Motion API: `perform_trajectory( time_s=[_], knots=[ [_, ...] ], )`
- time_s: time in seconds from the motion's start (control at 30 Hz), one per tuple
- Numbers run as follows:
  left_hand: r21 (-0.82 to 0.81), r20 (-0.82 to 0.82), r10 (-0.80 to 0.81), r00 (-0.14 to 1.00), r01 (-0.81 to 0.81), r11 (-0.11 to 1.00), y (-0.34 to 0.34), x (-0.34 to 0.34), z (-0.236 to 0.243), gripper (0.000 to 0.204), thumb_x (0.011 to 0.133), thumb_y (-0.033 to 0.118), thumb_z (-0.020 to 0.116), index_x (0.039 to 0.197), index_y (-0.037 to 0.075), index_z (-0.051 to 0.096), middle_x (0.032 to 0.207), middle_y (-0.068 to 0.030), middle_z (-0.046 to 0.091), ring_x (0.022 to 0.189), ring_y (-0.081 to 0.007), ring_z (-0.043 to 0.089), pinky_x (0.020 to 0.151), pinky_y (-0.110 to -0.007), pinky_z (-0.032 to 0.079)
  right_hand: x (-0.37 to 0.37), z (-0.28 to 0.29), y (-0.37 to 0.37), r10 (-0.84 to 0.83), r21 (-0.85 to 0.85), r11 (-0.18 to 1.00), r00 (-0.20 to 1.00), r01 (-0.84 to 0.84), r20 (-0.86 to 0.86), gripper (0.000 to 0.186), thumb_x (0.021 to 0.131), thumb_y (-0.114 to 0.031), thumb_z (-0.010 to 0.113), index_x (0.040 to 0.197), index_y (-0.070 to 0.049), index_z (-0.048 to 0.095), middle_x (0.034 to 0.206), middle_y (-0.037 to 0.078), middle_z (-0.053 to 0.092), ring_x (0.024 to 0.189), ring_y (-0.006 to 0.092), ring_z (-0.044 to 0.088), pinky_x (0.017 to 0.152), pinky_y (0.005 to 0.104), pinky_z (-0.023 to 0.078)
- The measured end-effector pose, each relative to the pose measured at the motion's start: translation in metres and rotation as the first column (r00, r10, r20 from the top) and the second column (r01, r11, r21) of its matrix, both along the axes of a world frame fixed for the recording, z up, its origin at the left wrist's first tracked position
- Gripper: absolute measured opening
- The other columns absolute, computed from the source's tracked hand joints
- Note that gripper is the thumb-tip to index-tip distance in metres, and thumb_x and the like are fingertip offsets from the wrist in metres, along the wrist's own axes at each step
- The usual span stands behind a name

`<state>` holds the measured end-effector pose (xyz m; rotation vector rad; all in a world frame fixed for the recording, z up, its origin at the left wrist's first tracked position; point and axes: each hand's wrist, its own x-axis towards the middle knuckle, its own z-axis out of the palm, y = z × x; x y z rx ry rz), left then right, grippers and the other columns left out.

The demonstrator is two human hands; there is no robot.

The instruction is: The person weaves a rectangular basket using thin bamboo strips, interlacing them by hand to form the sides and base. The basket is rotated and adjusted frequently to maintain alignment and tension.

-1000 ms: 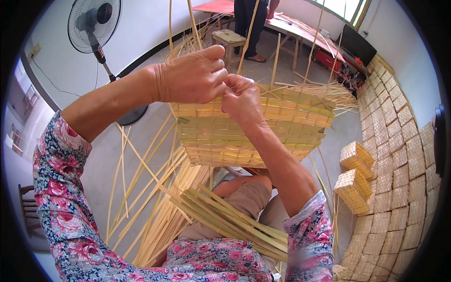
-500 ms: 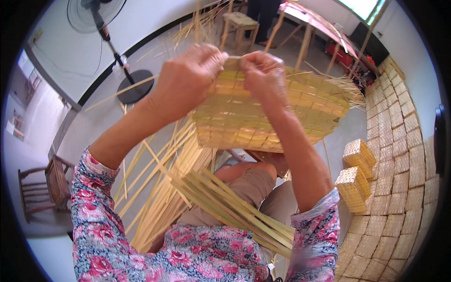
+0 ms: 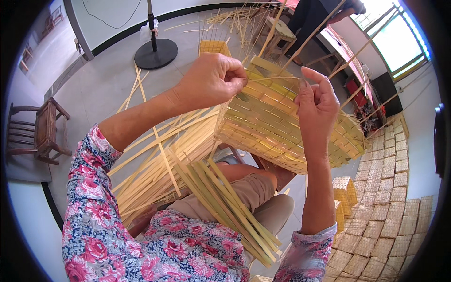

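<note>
Though upright, right hand (image 3: 318, 101) half-curled

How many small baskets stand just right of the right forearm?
2: the upper basket, beside the woven rows, and the lower basket, partly hidden by the right forearm. Others may be hidden.

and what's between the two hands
In the head view, a thin pale strip runs between the left hand and right hand, by the woven basket's upper edge.

We note the woven basket (image 3: 277, 120) in yellow, green and tan checks; lap strips (image 3: 235, 214) streaked green and straw; floral shirt (image 3: 188, 249) pink, navy, grey; fan base (image 3: 156, 53) plain black.
</note>
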<state>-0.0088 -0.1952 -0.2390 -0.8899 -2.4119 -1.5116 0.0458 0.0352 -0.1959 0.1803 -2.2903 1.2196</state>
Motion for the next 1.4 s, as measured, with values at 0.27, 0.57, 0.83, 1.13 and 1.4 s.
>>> perform_trajectory(
  time_s=[0.27,0.57,0.83,1.13,1.4],
  knots=[
    [-0.207,-0.655,0.038,0.754,-0.227,0.952,-0.002,0.003,-0.011,0.012,0.086,0.009,0.072,0.093,0.001,0.066,0.076,-0.0130,0.063,0.067,-0.0327,0.066,0.056,-0.040,0.053,-0.008,-0.006,-0.030,0.273,0.595,0.800,0.931,-0.080,-0.242,0.012,0.087,-0.004,0.073,0.099,-0.008,0.073,0.100,0.009,0.065,0.092,0.0290,0.067,0.072,0.0397,0.054],
    [-0.068,-0.671,0.199,0.714,-0.326,0.943,0.018,0.012,-0.005,0.009,0.087,0.009,0.070,0.089,0.004,0.063,0.075,-0.0112,0.062,0.066,-0.0325,0.066,0.054,-0.041,0.052,-0.010,0.002,-0.034,0.164,0.623,0.780,0.943,0.055,-0.289,0.005,0.089,-0.009,0.072,0.092,-0.008,0.069,0.095,0.007,0.060,0.092,0.0304,0.063,0.069,0.0438,0.051],
    [0.265,-0.434,0.394,0.810,-0.303,0.915,0.040,0.011,0.014,0.005,0.093,0.006,0.069,0.094,0.001,0.067,0.081,-0.0119,0.071,0.066,-0.0241,0.069,0.058,-0.033,0.054,-0.012,-0.002,-0.044,0.084,0.436,0.896,0.932,0.084,-0.353,0.001,0.092,-0.006,0.069,0.092,-0.007,0.069,0.089,0.011,0.063,0.086,0.0333,0.064,0.070,0.0441,0.050],
    [0.736,0.249,-0.220,0.943,-0.037,0.676,0.041,0.035,0.006,0.015,0.106,0.009,0.062,0.111,-0.004,0.069,0.099,-0.0091,0.075,0.087,-0.0113,0.072,0.073,-0.028,0.061,-0.005,-0.001,-0.034,0.166,0.289,0.954,0.934,-0.072,-0.316,0.006,0.089,0.000,0.070,0.093,-0.005,0.071,0.085,0.012,0.064,0.081,0.0327,0.063,0.070,0.0420,0.049],
    [-0.231,-0.869,-0.158,0.469,-0.102,0.968,-0.005,0.003,0.009,0.025,0.075,0.010,0.075,0.099,0.004,0.069,0.098,-0.0078,0.072,0.091,-0.0226,0.073,0.080,-0.037,0.061,0.004,0.018,-0.013,0.346,0.603,0.777,0.924,-0.184,-0.163,0.007,0.088,0.001,0.068,0.092,-0.005,0.071,0.090,0.010,0.063,0.088,0.0321,0.061,0.075,0.0427,0.050]
  ],
)
